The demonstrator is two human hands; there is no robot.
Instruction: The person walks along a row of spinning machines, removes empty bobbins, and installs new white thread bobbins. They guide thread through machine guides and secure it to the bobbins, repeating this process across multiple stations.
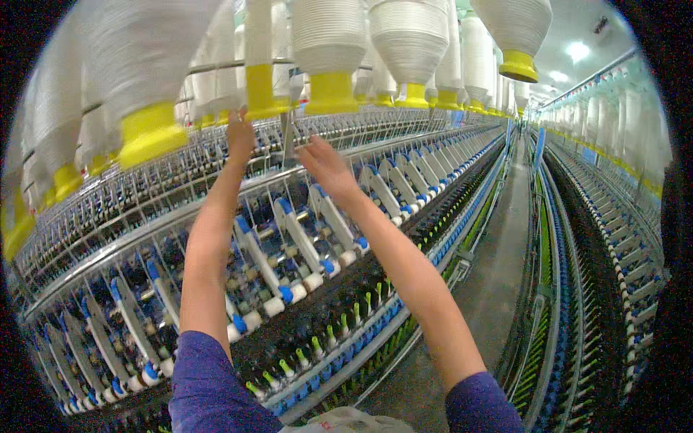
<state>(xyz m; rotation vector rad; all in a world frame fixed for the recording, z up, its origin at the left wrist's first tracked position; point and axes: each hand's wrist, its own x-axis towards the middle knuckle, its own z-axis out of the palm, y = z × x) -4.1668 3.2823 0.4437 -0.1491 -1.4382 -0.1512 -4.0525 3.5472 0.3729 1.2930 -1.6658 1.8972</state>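
Observation:
Both my arms are raised over a spinning frame. My left hand (240, 136) is up beside the yellow end of a hanging white roving bobbin (260, 86); its fingers are drawn together at the tips, and what they hold, if anything, is too small to make out. To its right and a little lower, my right hand (326, 166) is slightly blurred, with its fingers curled in toward a grey upright post (287, 133). Any strand between its fingertips cannot be seen. Above the right hand hangs another thick white roving bobbin (329, 43) with a yellow base.
Below my arms runs a row of grey drafting arms (297, 234) with blue ends and white rollers. Lower still stand green-tipped spindles (302, 356). A metal rail (155, 234) crosses behind the hands. To the right, a narrow aisle (498, 267) separates this machine from another spinning frame (613, 238).

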